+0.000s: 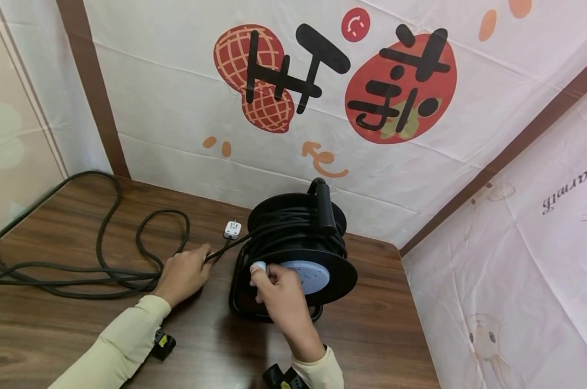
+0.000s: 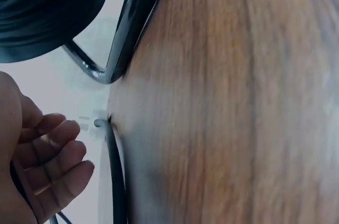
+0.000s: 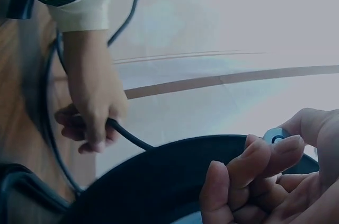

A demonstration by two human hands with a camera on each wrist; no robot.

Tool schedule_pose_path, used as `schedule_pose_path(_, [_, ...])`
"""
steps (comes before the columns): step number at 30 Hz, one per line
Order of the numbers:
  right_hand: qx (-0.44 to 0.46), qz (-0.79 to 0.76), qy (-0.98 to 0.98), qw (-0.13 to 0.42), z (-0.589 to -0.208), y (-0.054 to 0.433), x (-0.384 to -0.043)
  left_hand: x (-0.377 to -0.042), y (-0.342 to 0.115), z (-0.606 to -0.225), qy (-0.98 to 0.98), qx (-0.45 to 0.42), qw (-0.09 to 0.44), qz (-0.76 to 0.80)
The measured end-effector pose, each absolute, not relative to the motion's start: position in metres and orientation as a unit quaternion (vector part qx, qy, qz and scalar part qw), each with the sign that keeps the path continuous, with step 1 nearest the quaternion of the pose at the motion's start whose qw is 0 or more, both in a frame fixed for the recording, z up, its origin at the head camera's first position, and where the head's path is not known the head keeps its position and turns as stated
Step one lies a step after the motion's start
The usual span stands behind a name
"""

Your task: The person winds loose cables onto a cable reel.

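A black cable reel [image 1: 342, 278] with a pale blue centre disc [image 1: 318, 275] stands on its tubular frame [image 1: 235, 294] on the table. My right hand [image 1: 282, 294] pinches the small light-coloured winding knob [image 1: 258, 265] on the near rim. In the right wrist view the knob [image 3: 274, 135] shows between thumb and fingers. My left hand [image 1: 184, 274], to the reel's left, holds the black cable [image 1: 237, 241], which runs taut onto the wound coils [image 1: 286, 229]. In the left wrist view its fingers [image 2: 63, 155] are curled, with the cable partly hidden.
Loose loops of black cable [image 1: 101, 270] lie on the wooden table [image 1: 371, 335] at the left. A white plug [image 1: 232, 229] stands behind my left hand. The reel's carrying handle [image 1: 326, 208] rises at the back. Printed fabric walls [image 1: 177, 81] border the table.
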State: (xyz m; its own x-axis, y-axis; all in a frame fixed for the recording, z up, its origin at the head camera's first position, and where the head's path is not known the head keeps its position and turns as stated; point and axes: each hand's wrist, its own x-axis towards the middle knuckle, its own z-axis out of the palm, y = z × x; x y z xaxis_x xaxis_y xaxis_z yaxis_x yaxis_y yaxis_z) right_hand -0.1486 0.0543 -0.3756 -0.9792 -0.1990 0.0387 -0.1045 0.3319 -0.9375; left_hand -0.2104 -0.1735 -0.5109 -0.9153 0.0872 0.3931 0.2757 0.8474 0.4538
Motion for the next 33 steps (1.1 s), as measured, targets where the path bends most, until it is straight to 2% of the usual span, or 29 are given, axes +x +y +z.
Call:
schedule_pose_path(5, [-0.098, -0.600, 0.793, 0.037, -0.367, 0.063, -0.149, -0.209, -0.181, -0.513, -0.939, -0.080, 0.191, -0.276])
schedule_pose_path(20, [-0.097, -0.648, 0.756, -0.006, -0.367, 0.073, -0.148, -0.206, -0.191, -0.520, -0.939, -0.057, 0.164, -0.296])
schedule_pose_path(33, [-0.183, -0.750, 0.634, -0.044, -0.386, 0.091, -0.158, -0.207, -0.197, -0.526, -0.937, -0.051, 0.176, -0.299])
